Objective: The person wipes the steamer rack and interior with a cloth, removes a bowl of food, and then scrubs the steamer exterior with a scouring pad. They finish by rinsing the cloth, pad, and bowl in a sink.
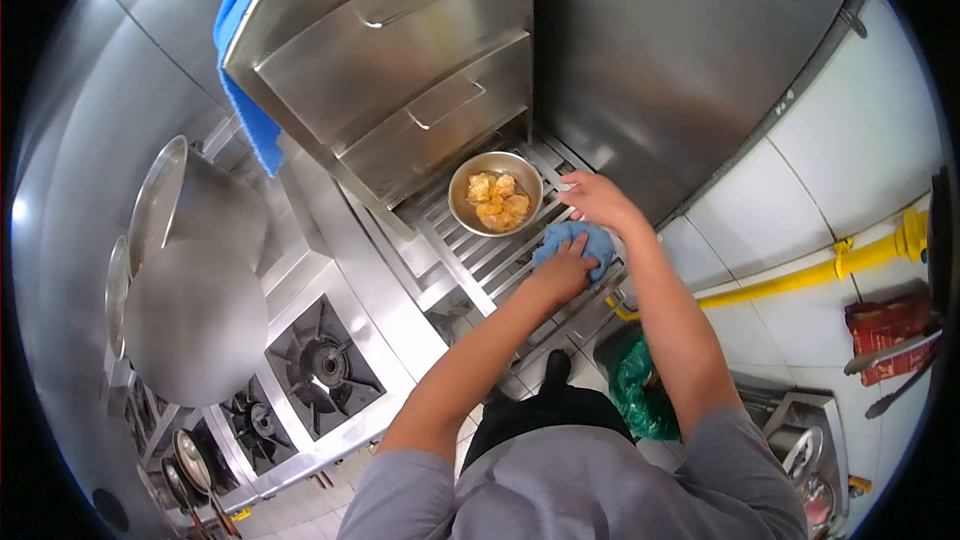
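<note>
My left hand (567,268) presses on a crumpled blue cloth (590,238), its fingers over the folds. The cloth lies on the slatted metal rack (468,262) near its right edge. Just beyond it my right hand (598,202) hovers with loosely bent fingers apart, and I see nothing in them. A round metal bowl (457,202) stands upright on the rack to the left of both hands, apart from them. Several pieces of orange-yellow coated food (497,202) sit inside the bowl.
Behind the rack stands a steel cabinet with handled drawers (400,60), a blue towel (245,110) hanging at its side. Stove burners (328,362) and large pots (215,210) are on the left. A yellow pipe (790,275) runs along the right wall; a green bag (640,395) sits below.
</note>
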`<action>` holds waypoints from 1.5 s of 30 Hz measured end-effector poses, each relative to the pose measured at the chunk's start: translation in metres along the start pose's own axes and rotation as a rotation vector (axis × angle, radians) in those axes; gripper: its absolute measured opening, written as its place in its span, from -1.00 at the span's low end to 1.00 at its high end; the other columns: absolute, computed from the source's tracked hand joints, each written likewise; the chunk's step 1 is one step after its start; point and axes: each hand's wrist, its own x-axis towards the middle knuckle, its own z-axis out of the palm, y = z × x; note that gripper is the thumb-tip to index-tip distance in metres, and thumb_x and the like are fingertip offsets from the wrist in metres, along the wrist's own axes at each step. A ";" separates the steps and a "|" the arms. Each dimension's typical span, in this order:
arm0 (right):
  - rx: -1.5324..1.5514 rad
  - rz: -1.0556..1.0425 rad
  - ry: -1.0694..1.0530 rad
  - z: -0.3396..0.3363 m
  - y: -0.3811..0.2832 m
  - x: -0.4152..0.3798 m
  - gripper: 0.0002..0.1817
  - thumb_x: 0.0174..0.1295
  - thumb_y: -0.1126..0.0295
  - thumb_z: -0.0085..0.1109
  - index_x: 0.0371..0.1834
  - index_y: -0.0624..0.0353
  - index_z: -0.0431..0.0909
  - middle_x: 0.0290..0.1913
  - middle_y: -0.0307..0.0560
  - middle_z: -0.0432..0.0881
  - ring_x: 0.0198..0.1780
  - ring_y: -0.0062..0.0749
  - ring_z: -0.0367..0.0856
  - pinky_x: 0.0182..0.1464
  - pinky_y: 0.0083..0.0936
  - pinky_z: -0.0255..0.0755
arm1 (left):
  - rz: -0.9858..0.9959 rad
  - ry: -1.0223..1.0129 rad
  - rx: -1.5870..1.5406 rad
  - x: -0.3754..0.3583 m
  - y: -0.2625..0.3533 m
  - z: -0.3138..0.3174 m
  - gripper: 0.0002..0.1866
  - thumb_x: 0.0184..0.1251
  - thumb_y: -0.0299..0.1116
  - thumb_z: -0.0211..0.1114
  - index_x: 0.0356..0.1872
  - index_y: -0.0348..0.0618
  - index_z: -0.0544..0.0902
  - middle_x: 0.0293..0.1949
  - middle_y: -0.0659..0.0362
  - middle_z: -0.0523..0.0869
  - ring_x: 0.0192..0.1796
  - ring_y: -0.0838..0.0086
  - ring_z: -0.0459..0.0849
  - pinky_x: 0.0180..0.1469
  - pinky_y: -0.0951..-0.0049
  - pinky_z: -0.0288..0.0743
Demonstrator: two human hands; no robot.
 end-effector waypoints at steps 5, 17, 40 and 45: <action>0.266 -0.074 0.110 -0.058 -0.002 -0.129 -0.57 0.38 0.23 0.12 0.24 0.18 0.46 -0.01 -0.11 0.67 -0.20 -0.56 0.60 -0.16 -0.60 0.47 | -0.083 0.111 -0.023 -0.003 0.001 0.002 -0.64 0.17 -0.41 0.19 0.04 -0.02 0.58 0.19 -0.13 0.47 0.18 -0.03 0.52 0.13 -0.03 0.43; 0.432 0.303 0.406 -0.043 0.147 -0.257 -0.68 0.37 0.32 0.10 0.13 0.18 0.49 -0.14 -0.17 0.68 -0.31 -0.57 0.57 -0.26 -0.63 0.42 | 0.219 -0.035 0.079 -0.092 -0.012 -0.010 -0.71 0.00 -0.46 0.31 -0.16 -0.13 0.71 0.25 -0.02 0.48 0.29 0.04 0.44 0.27 0.05 0.33; 0.429 0.378 0.029 0.059 0.153 -0.212 -0.73 0.45 0.22 0.01 -0.06 0.20 0.54 -0.23 -0.17 0.66 -0.38 -0.58 0.53 -0.30 -0.63 0.41 | 0.220 -0.146 0.163 -0.099 -0.013 -0.010 -0.69 0.10 -0.44 0.23 -0.10 0.03 0.71 0.37 0.13 0.42 0.39 0.21 0.34 0.35 -0.10 0.18; 0.831 0.344 0.085 0.072 0.132 -0.210 -0.62 0.53 0.12 -0.19 -0.03 0.20 0.51 -0.25 -0.08 0.67 -0.43 -0.55 0.49 -0.35 -0.58 0.37 | 0.219 -0.052 0.249 0.000 0.005 0.006 -0.64 0.21 -0.35 0.20 0.06 0.04 0.64 0.39 0.12 0.39 0.44 0.17 0.30 0.42 -0.25 0.03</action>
